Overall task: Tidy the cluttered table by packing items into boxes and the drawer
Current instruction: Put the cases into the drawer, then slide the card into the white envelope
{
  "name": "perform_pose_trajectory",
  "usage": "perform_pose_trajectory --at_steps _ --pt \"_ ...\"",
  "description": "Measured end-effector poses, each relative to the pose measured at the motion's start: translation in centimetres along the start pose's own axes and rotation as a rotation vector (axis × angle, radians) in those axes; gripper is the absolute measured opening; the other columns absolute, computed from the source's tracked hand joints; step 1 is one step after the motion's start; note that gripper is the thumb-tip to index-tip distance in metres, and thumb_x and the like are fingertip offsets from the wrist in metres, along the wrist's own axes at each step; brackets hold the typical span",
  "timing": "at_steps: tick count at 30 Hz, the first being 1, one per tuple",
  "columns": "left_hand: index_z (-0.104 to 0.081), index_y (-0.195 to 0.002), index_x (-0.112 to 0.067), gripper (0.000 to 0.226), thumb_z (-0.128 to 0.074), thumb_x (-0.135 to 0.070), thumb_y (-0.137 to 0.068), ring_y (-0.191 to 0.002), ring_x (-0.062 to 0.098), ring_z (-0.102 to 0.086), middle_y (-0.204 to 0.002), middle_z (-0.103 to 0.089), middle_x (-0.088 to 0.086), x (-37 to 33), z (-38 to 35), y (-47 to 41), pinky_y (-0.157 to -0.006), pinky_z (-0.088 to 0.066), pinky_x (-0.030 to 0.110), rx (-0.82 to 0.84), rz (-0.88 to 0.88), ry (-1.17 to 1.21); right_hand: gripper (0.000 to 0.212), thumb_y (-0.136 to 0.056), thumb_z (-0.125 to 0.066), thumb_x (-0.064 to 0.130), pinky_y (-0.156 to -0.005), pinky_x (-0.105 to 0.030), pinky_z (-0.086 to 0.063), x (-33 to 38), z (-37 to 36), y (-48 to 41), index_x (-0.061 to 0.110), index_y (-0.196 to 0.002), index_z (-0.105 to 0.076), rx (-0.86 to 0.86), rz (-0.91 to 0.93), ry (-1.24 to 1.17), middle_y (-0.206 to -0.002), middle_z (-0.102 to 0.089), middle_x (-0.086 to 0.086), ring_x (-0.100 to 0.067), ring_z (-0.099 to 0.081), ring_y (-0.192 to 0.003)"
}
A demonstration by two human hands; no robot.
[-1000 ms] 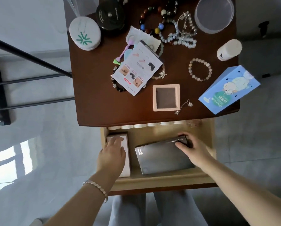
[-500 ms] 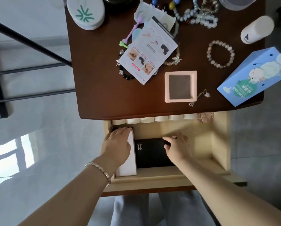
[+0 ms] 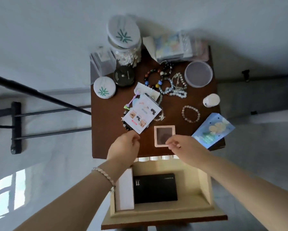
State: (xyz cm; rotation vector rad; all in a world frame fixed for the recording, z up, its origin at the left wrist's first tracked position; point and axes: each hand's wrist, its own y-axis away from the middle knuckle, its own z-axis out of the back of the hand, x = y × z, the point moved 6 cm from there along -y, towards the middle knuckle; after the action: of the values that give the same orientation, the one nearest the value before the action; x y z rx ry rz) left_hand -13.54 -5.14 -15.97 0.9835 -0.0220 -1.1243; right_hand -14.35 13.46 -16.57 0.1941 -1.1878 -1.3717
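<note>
Now both hands hover over the front edge of the brown table [image 3: 106, 134], above the open drawer [image 3: 205, 187]. Toward the left, a printed leaflet [image 3: 142, 114] lies tilted on top of a dark bead bracelet [image 3: 124, 121], its near corner pointing at the left hand [image 3: 124, 145]. That hand's fingers are loosely bent and hold nothing, with the tips just short of the leaflet's corner. Below it, in the drawer, a white box [image 3: 124, 190] stands along the left wall, and a black box [image 3: 155, 188] lies flat just beside it. On the table, a pink square box [image 3: 164, 135] sits near the front edge. The right hand [image 3: 186, 147] has its curled fingertips over that box's front right corner, but I cannot tell whether they grip it. A blue carton [image 3: 213, 130] overhangs the table's front right corner.
</note>
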Motion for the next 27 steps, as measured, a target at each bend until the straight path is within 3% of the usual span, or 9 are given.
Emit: perform_pose_trajectory --at_steps 5,7,12,14,17,20,22,25,27 --pt "-0.057 -0.115 -0.017 0.028 -0.040 -0.013 -0.094 -0.087 0.018 -0.060 -0.111 -0.061 0.003 -7.6 4.1 -4.4 -0.079 -0.047 0.029 -0.075 -0.074 0.027 0.021 -0.092 -0.047 0.016 -0.084 -0.028 -0.049 2.1 9.4 -2.5 0.023 -0.101 -0.064 -0.239 0.077 0.063 -0.101 -0.066 0.003 -0.012 -0.060 -0.096" --pt "-0.057 -0.114 -0.018 0.027 -0.039 -0.013 -0.093 -0.074 0.015 -0.058 -0.111 -0.059 0.002 -10.1 5.3 -6.8 -0.075 -0.048 0.029 -0.117 -0.096 0.083 0.023 -0.092 -0.047 0.013 -0.084 -0.027 -0.046 2.8 12.9 -4.6 0.018 -0.108 -0.063 -0.354 0.108 0.103 -0.106 -0.063 0.001 -0.014 -0.058 -0.099" --pt "-0.050 -0.124 -0.021 0.038 -0.044 -0.009 -0.089 -0.074 0.009 -0.054 -0.132 -0.046 0.005 -13.9 7.3 -13.3 -0.061 -0.049 0.025 -0.193 -0.126 0.288 0.037 -0.090 -0.054 0.012 -0.081 -0.026 -0.044 3.0 20.9 -10.7 0.007 -0.126 -0.049 -0.706 0.069 -0.018 -0.122 -0.053 -0.009 -0.019 -0.055 -0.101" --pt "-0.045 -0.131 -0.024 0.045 -0.046 -0.008 -0.088 -0.084 0.013 -0.057 -0.141 -0.036 0.006 -14.9 7.7 -15.3 -0.063 -0.049 0.024 -0.221 -0.136 0.330 0.053 -0.090 -0.056 0.018 -0.090 -0.028 -0.042 2.5 23.0 -13.1 0.006 -0.137 -0.035 -0.774 -0.031 -0.167 -0.134 -0.044 -0.013 -0.024 -0.050 -0.115" --pt "-0.042 -0.134 -0.033 0.051 -0.049 -0.010 -0.088 -0.120 0.026 -0.044 -0.151 -0.016 0.005 -16.3 7.8 -17.7 -0.085 -0.042 0.025 -0.223 -0.058 0.418 0.065 -0.089 -0.058 0.030 -0.102 -0.036 -0.036 1.5 24.2 -16.0 0.004 -0.140 -0.028 -0.755 -0.208 -0.391 -0.141 -0.040 -0.014 -0.028 -0.043 -0.125" --pt "-0.042 -0.136 -0.032 0.049 -0.047 -0.013 -0.091 -0.092 0.016 -0.039 -0.153 -0.008 0.007 -17.4 7.0 -18.6 -0.080 -0.031 0.021 -0.138 0.092 0.568 0.032 -0.087 -0.057 0.019 -0.092 -0.039 -0.047 1.1 23.9 -17.4 0.000 -0.113 -0.059 -0.711 -0.189 -0.574 -0.116 -0.063 -0.017 -0.031 -0.060 -0.104" --pt "-0.041 -0.138 -0.027 0.050 -0.048 -0.014 -0.091 -0.089 0.018 -0.047 -0.149 -0.025 0.011 -17.6 6.6 -19.2 -0.087 -0.037 0.027 -0.107 0.135 0.669 0.025 -0.084 -0.060 0.010 -0.092 -0.043 -0.050 0.5 23.5 -17.5 0.001 -0.108 -0.064 -0.700 -0.182 -0.656 -0.110 -0.067 -0.014 -0.032 -0.063 -0.101" --pt "-0.046 -0.134 -0.013 0.043 -0.049 -0.010 -0.092 -0.107 0.026 -0.052 -0.128 -0.052 0.011 -17.2 6.4 -18.9 -0.091 -0.042 0.034 -0.100 0.192 0.807 0.035 -0.081 -0.065 0.007 -0.097 -0.041 -0.048 -0.6 22.5 -17.0 0.006 -0.116 -0.062 -0.647 -0.197 -0.768 -0.117 -0.063 -0.009 -0.027 -0.060 -0.106" --pt "-0.055 -0.124 -0.010 0.033 -0.049 -0.008 -0.092 -0.089 0.020 -0.050 -0.096 -0.058 0.004 -16.9 6.9 -18.1 -0.083 -0.041 0.029 -0.156 0.222 0.840 0.033 -0.083 -0.060 0.001 -0.096 -0.041 -0.049 -0.8 21.9 -16.0 0.003 -0.117 -0.061 -0.588 -0.193 -0.856 -0.110 -0.063 -0.006 -0.026 -0.061 -0.104"
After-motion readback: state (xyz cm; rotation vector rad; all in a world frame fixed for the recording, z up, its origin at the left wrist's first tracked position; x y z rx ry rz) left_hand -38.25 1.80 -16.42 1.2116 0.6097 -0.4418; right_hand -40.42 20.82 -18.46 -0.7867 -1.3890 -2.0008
